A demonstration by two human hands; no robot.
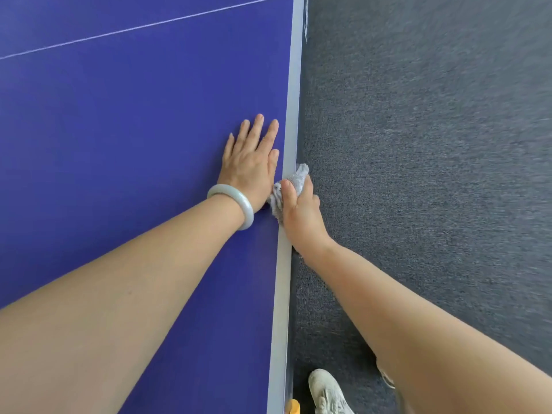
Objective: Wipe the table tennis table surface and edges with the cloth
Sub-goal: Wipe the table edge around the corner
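The left hand (254,162) lies flat on the blue table (119,130), palm down, just beside the pale edge (291,115). Its fingers (257,127) are straight, slightly spread, and hold nothing. A pale bracelet (236,204) circles that wrist.

The right hand (301,210) grips the grey cloth (298,174) at the table's edge, right next to the left wrist. The thumb (288,189) presses the cloth down on top of the edge strip, while the other fingers curl over the side, mostly hidden. The cloth is bunched, one end sticking out beyond the hand and another part showing between the thumb and the left hand.

A thin white line (143,25) crosses the far part of the table. Grey carpet (418,144) covers the floor to the right, and a white shoe (325,392) stands near the table's edge at the bottom.
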